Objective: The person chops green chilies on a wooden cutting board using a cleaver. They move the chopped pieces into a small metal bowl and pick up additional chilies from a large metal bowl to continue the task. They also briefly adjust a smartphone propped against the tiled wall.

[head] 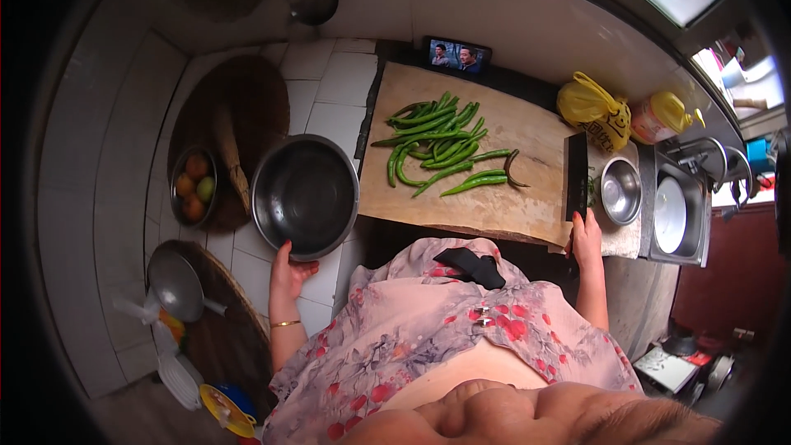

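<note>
My left hand (295, 272) is at the near rim of a wide metal basin (306, 198), its thumb over the rim and its fingers just outside. Nothing shows inside the basin, which is on white tiles left of the wooden cutting board (525, 213). Long green peppers (442, 136) lie in a loose pile on the board's left and middle. One dark, curved pepper (514, 170) lies at the pile's right end. At the board's right end, my right hand (586, 236) grips a black-bladed cleaver (577, 176), its blade pointing away from me.
A small metal bowl (620, 191), a yellow plastic bag (592, 108) and a yellow-capped jug (662, 117) stand right, before a sink (697, 241). Behind the board leans a phone (458, 54) playing video. Leftward are a fruit bowl (194, 186), a brush (230, 154) and a wok (175, 284).
</note>
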The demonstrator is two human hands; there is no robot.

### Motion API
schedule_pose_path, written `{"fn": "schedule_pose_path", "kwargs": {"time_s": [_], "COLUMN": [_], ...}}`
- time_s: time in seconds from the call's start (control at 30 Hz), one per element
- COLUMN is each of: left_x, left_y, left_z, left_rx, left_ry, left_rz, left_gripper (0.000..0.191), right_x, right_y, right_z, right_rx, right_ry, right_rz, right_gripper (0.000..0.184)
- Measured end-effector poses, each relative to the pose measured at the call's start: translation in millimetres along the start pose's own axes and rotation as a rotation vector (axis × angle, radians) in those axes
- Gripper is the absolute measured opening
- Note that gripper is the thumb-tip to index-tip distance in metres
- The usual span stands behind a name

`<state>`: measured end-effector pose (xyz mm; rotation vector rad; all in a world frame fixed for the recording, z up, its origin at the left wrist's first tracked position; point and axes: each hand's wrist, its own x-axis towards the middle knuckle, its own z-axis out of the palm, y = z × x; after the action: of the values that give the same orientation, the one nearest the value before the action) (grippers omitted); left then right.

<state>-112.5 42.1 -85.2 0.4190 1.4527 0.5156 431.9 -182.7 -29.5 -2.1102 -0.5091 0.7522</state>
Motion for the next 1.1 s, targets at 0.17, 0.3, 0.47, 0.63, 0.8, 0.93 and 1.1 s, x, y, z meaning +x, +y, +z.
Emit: {"fn": "schedule_pose_path", "kwargs": {"time_s": [0.17, 0.3, 0.47, 0.63, 0.8, 0.93, 1.1], "left_x": [-4.2, -30.7, -76.0, -100.8, -125.7, -155.8, -189.4], "left_y": [3.5, 24.1, 41.8, 43.4, 31.7, 9.1, -43.4], "left_z": [23.1, 47.5, 86.6, 143.8, 248.3, 341.8, 475.6], "left_rx": [-0.231, -0.120, 0.048, 0.187, 0.321, 0.487, 0.636], "left_ry": [-0.057, -0.025, -0.037, -0.208, -0.373, -0.573, -0.903], "left_rz": [0.165, 0.253, 0.495, 0.669, 0.657, 0.547, 0.454], "left_gripper": [0.034, 0.029, 0.034, 0.032, 0.030, 0.030, 0.030], "right_x": [-3.6, -6.0, -11.8, -35.6, -79.1, -115.4, -162.0], "right_y": [-10.1, 0.8, 16.1, 35.6, 59.1, 85.3, 135.9], "right_z": [4.4, 4.7, -3.0, -39.3, -123.9, -189.2, -246.8], "right_rx": [-0.101, -0.044, 0.087, 0.153, 0.187, 0.216, 0.340], "right_ry": [0.031, 0.044, -0.002, -0.101, -0.114, -0.077, 0.059], "right_rz": [-0.041, -0.059, -0.118, -0.129, -0.126, -0.061, 0.074], "right_gripper": [0.028, 0.026, 0.016, 0.016, 0.018, 0.020, 0.023]}}
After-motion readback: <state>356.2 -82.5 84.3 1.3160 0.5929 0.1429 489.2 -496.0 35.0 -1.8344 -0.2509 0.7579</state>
